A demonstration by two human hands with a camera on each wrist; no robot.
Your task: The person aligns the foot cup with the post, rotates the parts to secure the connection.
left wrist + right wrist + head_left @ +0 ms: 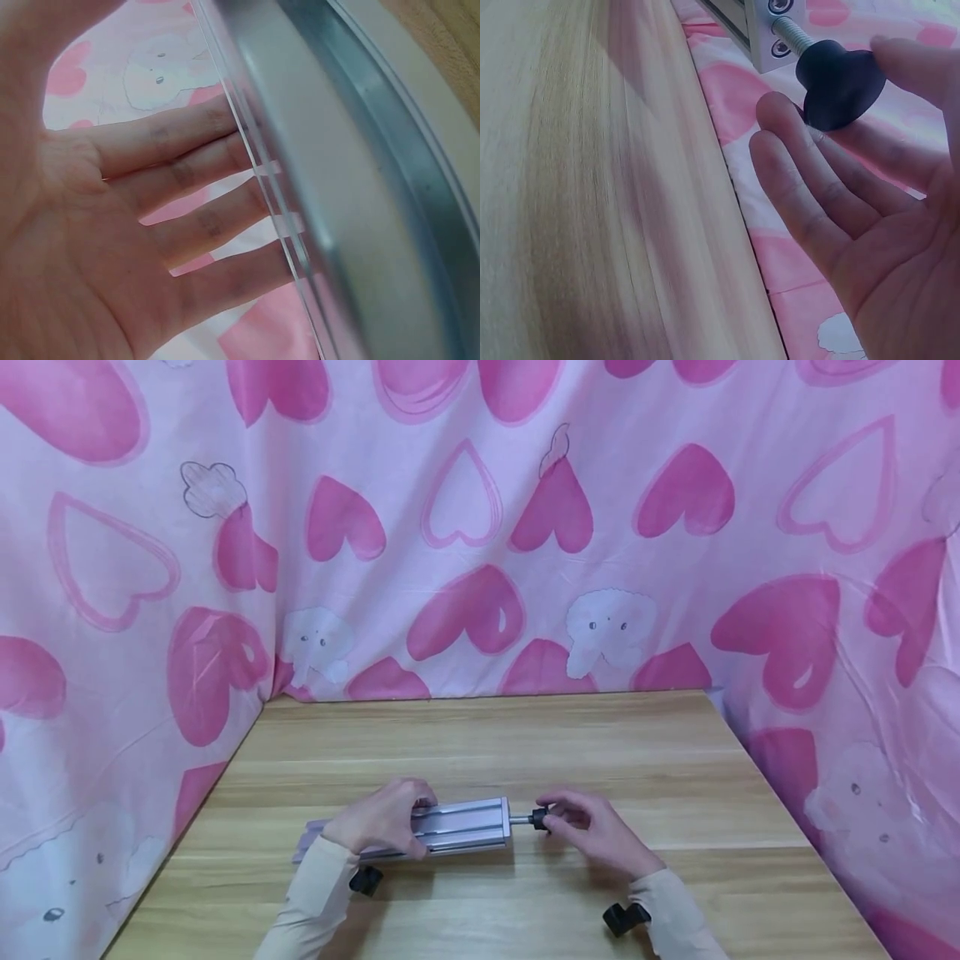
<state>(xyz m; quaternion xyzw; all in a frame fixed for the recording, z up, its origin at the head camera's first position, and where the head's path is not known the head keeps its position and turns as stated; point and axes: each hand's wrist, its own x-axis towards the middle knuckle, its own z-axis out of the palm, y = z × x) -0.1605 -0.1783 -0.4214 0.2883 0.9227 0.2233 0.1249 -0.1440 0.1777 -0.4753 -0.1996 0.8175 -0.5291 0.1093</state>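
My left hand (pixel 386 818) grips a silver aluminium profile (pixel 468 825) across its width, thumb on the near side and fingers on the far side. In the left wrist view the profile's grooved surface (pixel 322 180) fills the right half, hiding the fingertips. From the profile's right end plate (pixel 761 34) sticks out a threaded levelling foot (pixel 840 86) with a black round base and a metal stud. My right hand (pixel 596 835) pinches the edge of that black base between thumb and fingers. Two screw heads show on the end plate beside the stud in the right wrist view.
Beneath both hands is a wood-grain table (pixel 487 743). Pink cloth with hearts (pixel 465 610) hangs behind it and along both sides. A black piece (pixel 366 881) shows beside the left wrist, and another black piece (pixel 624 918) beside the right wrist.
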